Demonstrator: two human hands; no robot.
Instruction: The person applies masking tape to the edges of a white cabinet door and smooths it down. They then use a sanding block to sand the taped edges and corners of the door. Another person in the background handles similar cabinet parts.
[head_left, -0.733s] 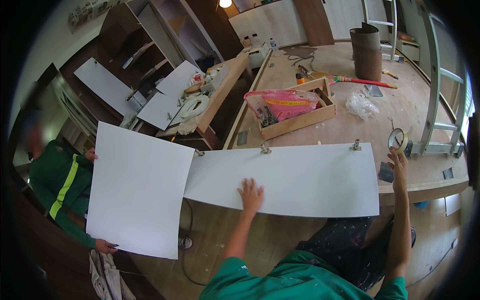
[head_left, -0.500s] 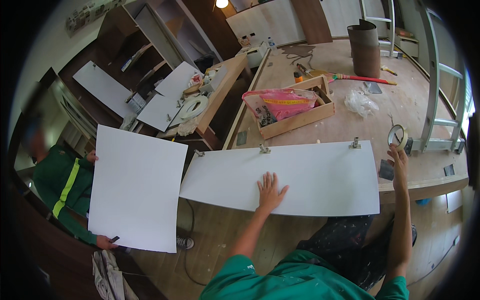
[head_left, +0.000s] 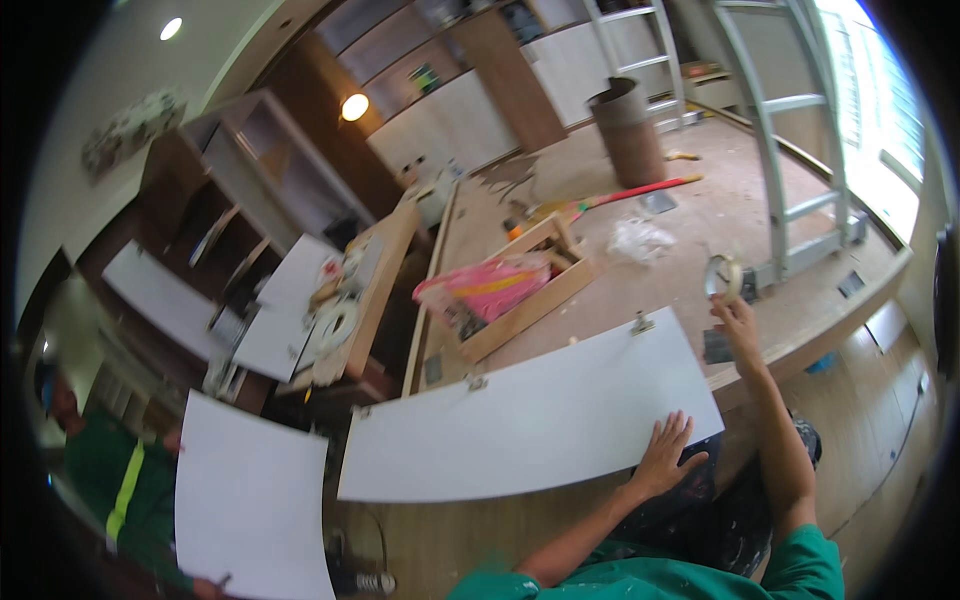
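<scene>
A long white cabinet door panel [head_left: 510, 430] with 3 metal hinges along its far edge lies in front of me, partly on the edge of a wooden platform. Flat on its right end, fingers spread, rests my left hand [head_left: 664, 458]. My right hand [head_left: 738, 328] is raised over the platform's near edge, its fingers closed round a roll of masking tape [head_left: 735, 281]. One of the hinges [head_left: 642, 322] sits near the panel's far right corner. At the lower left a co-worker in a green top [head_left: 105, 480] holds another white panel [head_left: 250, 500].
On the wooden platform [head_left: 640, 285] stand a wooden box [head_left: 525, 317] with a pink bag, a brown cylinder [head_left: 628, 135] and an aluminium ladder [head_left: 775, 150]. Crumpled clear plastic [head_left: 640, 240] lies behind the panel. A cluttered workbench [head_left: 375, 300] is at the left.
My left hand has slid right along the panel, toward its right end. My right hand still holds the tape roll. The view has turned, and the co-worker's panel now appears lower.
</scene>
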